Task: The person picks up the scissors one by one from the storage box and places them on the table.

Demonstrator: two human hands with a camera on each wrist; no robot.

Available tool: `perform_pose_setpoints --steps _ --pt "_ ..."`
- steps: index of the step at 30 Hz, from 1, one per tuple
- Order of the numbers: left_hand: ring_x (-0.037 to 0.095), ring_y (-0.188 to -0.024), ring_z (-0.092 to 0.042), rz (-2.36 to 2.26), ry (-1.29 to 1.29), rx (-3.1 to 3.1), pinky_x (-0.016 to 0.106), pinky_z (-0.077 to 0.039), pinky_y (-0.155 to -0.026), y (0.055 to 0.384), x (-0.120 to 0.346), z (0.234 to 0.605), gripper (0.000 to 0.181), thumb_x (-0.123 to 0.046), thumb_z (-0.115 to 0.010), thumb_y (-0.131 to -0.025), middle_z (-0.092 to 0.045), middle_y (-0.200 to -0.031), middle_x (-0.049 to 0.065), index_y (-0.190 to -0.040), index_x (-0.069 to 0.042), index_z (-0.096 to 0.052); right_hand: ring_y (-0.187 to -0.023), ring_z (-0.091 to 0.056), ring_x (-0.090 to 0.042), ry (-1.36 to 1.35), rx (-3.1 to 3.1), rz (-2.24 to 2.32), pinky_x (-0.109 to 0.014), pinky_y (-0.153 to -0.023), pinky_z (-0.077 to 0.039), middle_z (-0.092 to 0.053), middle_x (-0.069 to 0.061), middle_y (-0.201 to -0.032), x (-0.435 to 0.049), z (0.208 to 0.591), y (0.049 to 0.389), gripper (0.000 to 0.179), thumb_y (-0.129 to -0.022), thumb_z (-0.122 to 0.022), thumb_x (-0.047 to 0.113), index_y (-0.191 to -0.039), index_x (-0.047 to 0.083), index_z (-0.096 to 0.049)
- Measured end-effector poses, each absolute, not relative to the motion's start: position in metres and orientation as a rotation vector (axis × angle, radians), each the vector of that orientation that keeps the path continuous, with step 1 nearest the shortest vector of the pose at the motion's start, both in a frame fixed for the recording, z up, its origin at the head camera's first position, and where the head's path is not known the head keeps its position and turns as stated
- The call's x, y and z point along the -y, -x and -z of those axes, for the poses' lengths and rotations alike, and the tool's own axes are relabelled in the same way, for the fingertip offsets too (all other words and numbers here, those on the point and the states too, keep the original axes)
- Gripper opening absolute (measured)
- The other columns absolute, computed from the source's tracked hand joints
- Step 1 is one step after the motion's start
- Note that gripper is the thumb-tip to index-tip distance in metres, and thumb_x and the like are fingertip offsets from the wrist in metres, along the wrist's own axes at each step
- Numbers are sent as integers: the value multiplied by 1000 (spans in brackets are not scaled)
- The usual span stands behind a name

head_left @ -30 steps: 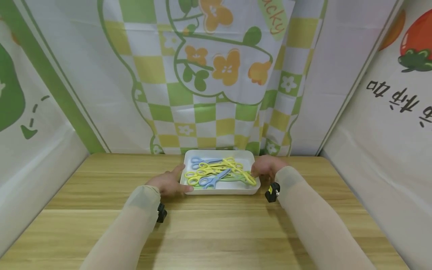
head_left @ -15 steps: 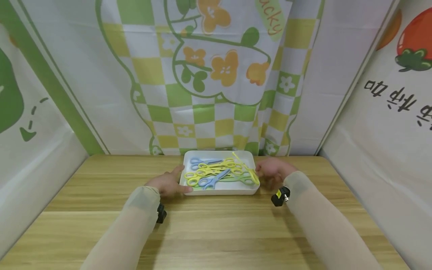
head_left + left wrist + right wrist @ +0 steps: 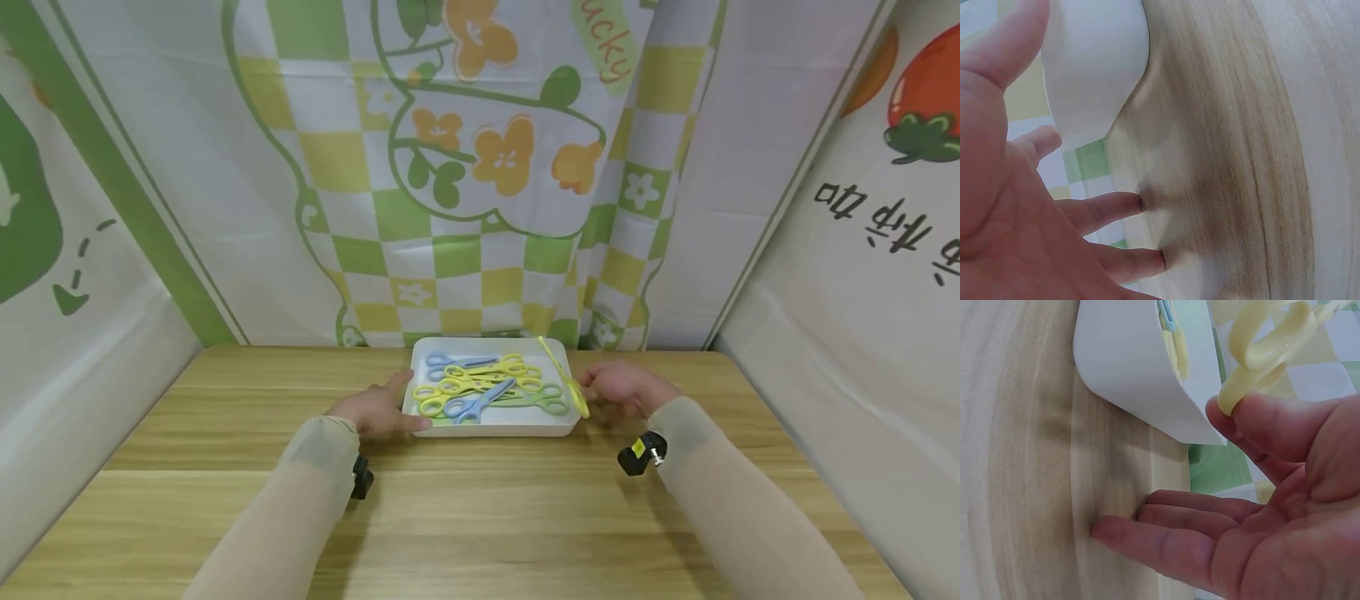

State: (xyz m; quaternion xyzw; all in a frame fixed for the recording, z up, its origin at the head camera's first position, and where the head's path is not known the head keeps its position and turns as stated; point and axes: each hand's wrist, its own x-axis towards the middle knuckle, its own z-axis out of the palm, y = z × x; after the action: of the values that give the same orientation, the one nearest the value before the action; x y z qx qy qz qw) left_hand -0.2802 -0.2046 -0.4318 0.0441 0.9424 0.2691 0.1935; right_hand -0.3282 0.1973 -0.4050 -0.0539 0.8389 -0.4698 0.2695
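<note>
Clearly, the right hand (image 3: 618,390) pinches yellow scissors (image 3: 576,395) at their near end, length slanting forward-left above the tray (image 3: 495,431), spread left hand (image 3: 375,411) opposite.

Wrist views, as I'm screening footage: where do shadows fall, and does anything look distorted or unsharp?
Left wrist: soft shadows on the table beside the left hand, and the grain bows, probably from the lens; right wrist: soft shadows near the fingertips of the right hand, and the pinched scissors look pale and slightly soft.

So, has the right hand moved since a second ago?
Yes: in the head view, the right hand, pinching yellow scissors, has moved rightward, away from the white tray.
</note>
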Motion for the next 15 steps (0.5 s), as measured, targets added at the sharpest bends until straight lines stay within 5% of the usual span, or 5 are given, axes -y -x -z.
perform_pose_setpoints --steps 15 --pt "53 -142 -15 -760 -146 -2637 68 -17 -109 276 204 428 113 -67 -69 -82 -27 -152 36 -162 -17 -7 -85 -46 -27 159 -2366 1257 -47 -70 -52 -47 -9 -86 -233 410 306 8 -88 -58 -3 -96 -1 -59"
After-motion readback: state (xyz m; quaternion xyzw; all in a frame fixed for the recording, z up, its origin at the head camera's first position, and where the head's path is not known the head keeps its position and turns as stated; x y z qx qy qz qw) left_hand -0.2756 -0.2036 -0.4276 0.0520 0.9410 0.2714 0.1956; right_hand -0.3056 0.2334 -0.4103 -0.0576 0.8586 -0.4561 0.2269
